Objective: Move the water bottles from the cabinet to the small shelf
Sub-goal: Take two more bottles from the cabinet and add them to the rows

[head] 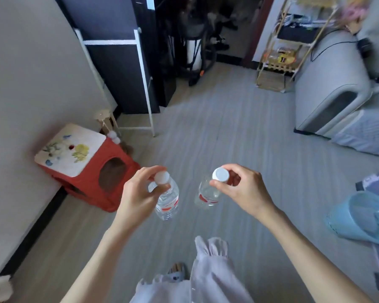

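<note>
Left hand [138, 193]: pinching the cap of the left water bottle [167, 201], which is hanging above the floor [239, 132].
Right hand [243, 189]: pinching the cap of the right water bottle [207, 194], likewise hanging.

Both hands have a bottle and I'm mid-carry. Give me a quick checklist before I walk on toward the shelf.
1. Left hand holds the left bottle at its neck: ok.
2. Right hand pinches the right bottle at its cap: ok, though a light hold.
3. Both caps on: ok.
4. Floor ahead free of obstacles: ok.
5. Red stool to the left, apart from the path: ok.
6. Wire shelf across the room has free space: cannot tell, blurred.
</note>
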The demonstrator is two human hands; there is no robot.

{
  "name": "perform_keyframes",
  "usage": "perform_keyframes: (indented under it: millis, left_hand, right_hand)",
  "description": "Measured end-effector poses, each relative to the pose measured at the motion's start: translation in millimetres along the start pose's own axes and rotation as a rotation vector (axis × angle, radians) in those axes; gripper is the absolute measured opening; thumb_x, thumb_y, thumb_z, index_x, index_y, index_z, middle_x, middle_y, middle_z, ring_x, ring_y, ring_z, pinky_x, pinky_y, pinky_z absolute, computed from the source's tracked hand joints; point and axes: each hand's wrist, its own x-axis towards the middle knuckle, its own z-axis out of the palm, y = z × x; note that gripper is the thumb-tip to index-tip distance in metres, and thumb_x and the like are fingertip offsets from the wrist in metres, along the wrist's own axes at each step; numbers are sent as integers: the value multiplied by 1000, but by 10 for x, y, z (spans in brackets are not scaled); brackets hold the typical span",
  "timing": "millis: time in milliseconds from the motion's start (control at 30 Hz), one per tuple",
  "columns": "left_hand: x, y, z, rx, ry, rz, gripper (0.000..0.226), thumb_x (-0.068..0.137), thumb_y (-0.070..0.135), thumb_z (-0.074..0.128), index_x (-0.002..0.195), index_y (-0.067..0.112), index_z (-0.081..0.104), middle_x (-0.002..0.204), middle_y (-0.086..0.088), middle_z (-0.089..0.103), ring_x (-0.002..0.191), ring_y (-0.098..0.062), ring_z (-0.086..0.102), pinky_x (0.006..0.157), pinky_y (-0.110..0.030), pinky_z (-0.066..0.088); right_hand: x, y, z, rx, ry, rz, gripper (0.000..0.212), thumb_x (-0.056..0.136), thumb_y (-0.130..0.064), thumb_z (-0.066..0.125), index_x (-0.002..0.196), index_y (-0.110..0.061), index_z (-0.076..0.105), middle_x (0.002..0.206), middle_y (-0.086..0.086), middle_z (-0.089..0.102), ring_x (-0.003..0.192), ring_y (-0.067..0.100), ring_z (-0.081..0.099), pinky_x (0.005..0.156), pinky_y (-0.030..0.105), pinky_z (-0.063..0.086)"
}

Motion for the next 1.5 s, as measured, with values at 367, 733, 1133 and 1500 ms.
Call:
perform_keyframes:
  millis: [367, 733, 1133, 1500]
  left_hand:
    - [2565, 325, 877, 61, -50, 6, 37, 71, 7, 73, 94, 33, 60, 91, 11, 65, 85, -7, 61, 80, -31, 48]
    - [5234, 1026, 1813, 123, -93, 77, 33, 73, 7, 71, 103, 20, 62, 96, 1, 63, 87, -17, 60, 80, -30, 45]
    - [8368, 1766, 2877, 107, -293, 187, 30, 72, 8, 71, 99, 19, 63, 87, 16, 58, 81, 5, 54, 71, -7, 39]
    - [10486, 2596, 4469, 95, -305, 145, 32, 74, 9, 70, 103, 20, 63, 97, 2, 64, 89, -14, 60, 80, -23, 46]
  right_hand:
    - [2288, 1061, -531, -23, 17, 79, 27, 64, -31, 80, 77, -13, 64, 62, -13, 56, 62, 2, 50, 58, 11, 36]
    - [4836, 2004, -1304, -27, 148, 119, 28, 64, -30, 80, 79, -11, 65, 63, -21, 51, 61, -2, 50, 58, 8, 35]
    - [7510, 3037, -1920, -8, 292, 277, 24, 66, -27, 79, 79, -14, 65, 62, -9, 59, 61, 4, 53, 57, 13, 39]
    - [9583, 4395, -3097, -16, 240, 266, 26, 65, -31, 78, 78, -13, 66, 65, -2, 63, 61, 10, 56, 59, 23, 44]
